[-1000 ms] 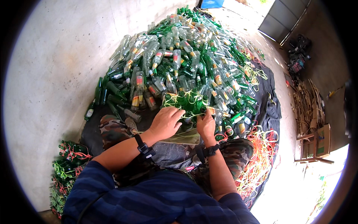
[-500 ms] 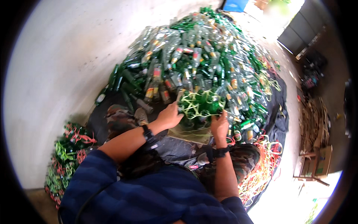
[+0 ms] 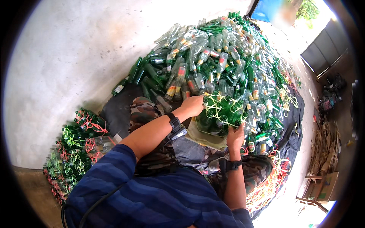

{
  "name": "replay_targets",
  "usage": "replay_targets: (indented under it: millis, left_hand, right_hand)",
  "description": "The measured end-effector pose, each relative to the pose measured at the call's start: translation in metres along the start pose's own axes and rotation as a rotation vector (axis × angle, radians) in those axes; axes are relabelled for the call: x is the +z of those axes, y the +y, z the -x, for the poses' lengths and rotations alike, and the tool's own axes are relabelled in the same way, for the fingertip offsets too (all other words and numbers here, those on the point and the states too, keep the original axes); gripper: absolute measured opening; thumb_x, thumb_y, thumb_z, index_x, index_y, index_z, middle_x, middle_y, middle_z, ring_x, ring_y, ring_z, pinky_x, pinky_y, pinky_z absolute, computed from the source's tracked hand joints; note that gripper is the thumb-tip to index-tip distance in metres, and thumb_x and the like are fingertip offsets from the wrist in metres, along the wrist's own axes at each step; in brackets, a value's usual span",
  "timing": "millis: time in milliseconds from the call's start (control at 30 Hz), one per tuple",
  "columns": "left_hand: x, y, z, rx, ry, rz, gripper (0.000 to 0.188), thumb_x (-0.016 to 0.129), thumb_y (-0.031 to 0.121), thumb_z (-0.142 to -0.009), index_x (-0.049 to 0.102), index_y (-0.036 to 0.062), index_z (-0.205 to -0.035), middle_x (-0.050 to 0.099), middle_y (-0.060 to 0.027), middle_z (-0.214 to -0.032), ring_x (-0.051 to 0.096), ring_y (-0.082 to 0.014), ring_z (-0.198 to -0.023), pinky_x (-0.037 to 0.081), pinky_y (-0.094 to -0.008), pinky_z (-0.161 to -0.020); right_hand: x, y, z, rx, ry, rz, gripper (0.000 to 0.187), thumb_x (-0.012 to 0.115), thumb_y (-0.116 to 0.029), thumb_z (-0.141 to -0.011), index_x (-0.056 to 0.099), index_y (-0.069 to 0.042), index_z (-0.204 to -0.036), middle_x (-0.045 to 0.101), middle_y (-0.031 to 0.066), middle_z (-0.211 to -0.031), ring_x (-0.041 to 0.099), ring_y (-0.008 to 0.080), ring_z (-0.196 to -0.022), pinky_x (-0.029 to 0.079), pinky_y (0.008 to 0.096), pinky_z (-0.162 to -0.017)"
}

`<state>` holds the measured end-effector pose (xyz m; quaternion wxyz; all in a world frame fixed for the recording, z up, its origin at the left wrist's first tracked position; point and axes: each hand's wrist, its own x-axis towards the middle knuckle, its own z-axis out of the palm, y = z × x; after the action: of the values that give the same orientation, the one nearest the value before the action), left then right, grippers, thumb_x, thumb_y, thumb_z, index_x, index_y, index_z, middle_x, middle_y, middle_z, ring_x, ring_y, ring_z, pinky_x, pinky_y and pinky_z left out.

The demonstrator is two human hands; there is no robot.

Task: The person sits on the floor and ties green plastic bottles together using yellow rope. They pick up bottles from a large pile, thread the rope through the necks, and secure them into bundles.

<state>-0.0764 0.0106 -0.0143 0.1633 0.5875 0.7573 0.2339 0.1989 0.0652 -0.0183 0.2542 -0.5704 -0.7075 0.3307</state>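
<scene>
In front of me stands a group of green glass bottles (image 3: 213, 123), packed upright in a pale yellowish tray (image 3: 207, 140). A yellow-green plastic strap net (image 3: 217, 107) is looped around their necks. My left hand (image 3: 193, 106) is closed on the net at its left corner. At the near right corner, my right hand (image 3: 235, 137) grips the net's edge beside a bottle neck. What lies under the fingertips of each hand is partly hidden.
A large heap of loose green and clear bottles (image 3: 222, 57) rises beyond, against a pale wall (image 3: 76, 57). Netted bottle bundles (image 3: 76, 152) stand at left. Red and yellow straps (image 3: 266, 186) lie by my right knee on a black sheet (image 3: 294, 125). Flattened cardboard (image 3: 325, 146) is farther right.
The view has shifted, so everything sits farther right and mostly lower. Both hands stay at the net's corners, and more of the bottles' sides and tray shows beneath it.
</scene>
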Motion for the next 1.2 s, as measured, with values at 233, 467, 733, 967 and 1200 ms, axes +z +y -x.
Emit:
replay_targets:
  millis: [233,467,733,967,1200]
  left_hand:
    - [-0.026,0.018,0.004,-0.055,-0.087,-0.378,0.017,0.061,0.013,-0.089,0.073,0.0011,-0.093,0.076,-0.0195,-0.085,0.076,-0.0372,-0.084,0.059,-0.0513,-0.071]
    - [-0.068,0.080,0.011,0.336,0.180,-0.195,0.008,0.061,0.010,-0.090,0.064,0.0049,-0.085,0.071,-0.0145,-0.082,0.072,-0.0364,-0.080,0.056,-0.0491,-0.068]
    - [0.001,0.102,-0.018,0.860,-0.040,-0.071,0.013,0.073,0.016,-0.088,0.068,0.0063,-0.095,0.065,-0.0104,-0.089,0.067,-0.0329,-0.090,0.055,-0.0442,-0.080]
    - [0.017,0.101,-0.035,0.711,-0.355,-0.038,0.011,0.066,0.015,-0.093,0.069,0.0050,-0.096,0.069,-0.0138,-0.097,0.068,-0.0369,-0.095,0.055,-0.0493,-0.082]
    - [0.018,0.102,-0.044,0.646,-0.515,0.004,0.020,0.062,0.013,-0.088,0.075,0.0074,-0.102,0.073,-0.0130,-0.097,0.069,-0.0365,-0.098,0.055,-0.0478,-0.086]
  right_hand:
    - [0.004,-0.002,0.010,-0.096,0.119,0.007,0.031,0.070,-0.019,-0.095,0.057,0.000,-0.116,0.071,0.0252,-0.081,0.070,0.0489,-0.082,0.052,0.0533,-0.071]
    - [0.003,-0.007,0.009,-0.002,0.041,0.006,0.038,0.070,-0.017,-0.095,0.056,-0.004,-0.128,0.072,0.0294,-0.100,0.068,0.0510,-0.096,0.053,0.0558,-0.080]
    - [0.004,0.007,0.001,-0.024,0.033,0.137,0.044,0.070,-0.029,-0.096,0.054,-0.003,-0.127,0.072,0.0311,-0.093,0.070,0.0510,-0.086,0.057,0.0581,-0.073]
    - [-0.003,0.002,0.000,-0.041,0.023,0.133,0.040,0.070,-0.028,-0.096,0.054,-0.002,-0.121,0.071,0.0294,-0.088,0.071,0.0494,-0.083,0.057,0.0575,-0.072]
    - [-0.001,0.007,-0.003,-0.061,-0.027,0.156,0.040,0.064,-0.029,-0.098,0.051,0.000,-0.122,0.072,0.0284,-0.084,0.071,0.0489,-0.080,0.058,0.0573,-0.070]
